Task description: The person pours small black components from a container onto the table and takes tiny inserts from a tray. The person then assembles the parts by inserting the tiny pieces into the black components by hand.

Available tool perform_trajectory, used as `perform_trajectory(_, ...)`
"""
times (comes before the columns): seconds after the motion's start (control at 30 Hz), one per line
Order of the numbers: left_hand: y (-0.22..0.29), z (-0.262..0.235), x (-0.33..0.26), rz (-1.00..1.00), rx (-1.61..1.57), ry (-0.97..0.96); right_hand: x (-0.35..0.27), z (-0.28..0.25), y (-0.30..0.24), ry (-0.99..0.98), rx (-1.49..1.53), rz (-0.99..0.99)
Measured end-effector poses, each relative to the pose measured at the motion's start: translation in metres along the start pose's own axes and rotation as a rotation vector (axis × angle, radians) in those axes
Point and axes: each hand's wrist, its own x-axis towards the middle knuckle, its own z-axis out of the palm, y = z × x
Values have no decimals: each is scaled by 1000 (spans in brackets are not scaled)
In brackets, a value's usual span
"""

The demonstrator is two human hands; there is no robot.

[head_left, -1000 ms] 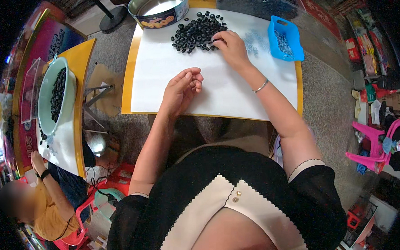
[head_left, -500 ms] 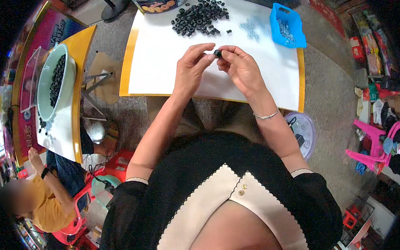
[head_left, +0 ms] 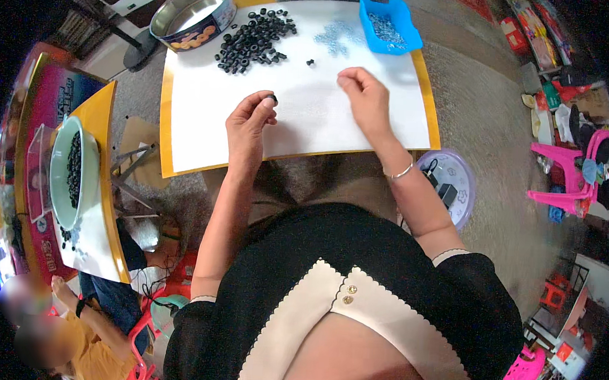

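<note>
My left hand [head_left: 247,123] pinches a small black ring-shaped piece [head_left: 272,99] between thumb and fingers, above the white tabletop [head_left: 300,125]. To the right, my right hand [head_left: 368,101] is held apart from it with thumb and fingertips pressed together. Whatever those fingertips hold, if anything, is too small to make out. Beyond my left hand lies a heap of black ring-shaped pieces [head_left: 249,48]. A couple of small black bits [head_left: 310,62] sit alone between the heap and my right hand. Tiny clear-bluish pieces [head_left: 337,38] are scattered farther back.
A blue plastic basket [head_left: 400,49] with more tiny pieces stands at the far right corner. A round metal tin [head_left: 197,37] is at the far left. On a side table, a pale green basin [head_left: 59,179] holds black pieces; a person in a yellow top [head_left: 97,354] sits near it.
My hands were together at one black piece and are now apart. The left has drawn back toward me with the piece; the right has moved away to the right. The whole view has shifted.
</note>
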Motion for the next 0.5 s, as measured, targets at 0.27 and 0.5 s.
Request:
perform_trajectory(0.27,-7,21,-3,-64,65,-35,62,-1,38,137,-451,-200)
perform_trajectory(0.5,-15,14,-6,22,173,-105,71,6,46,125,-636,-156)
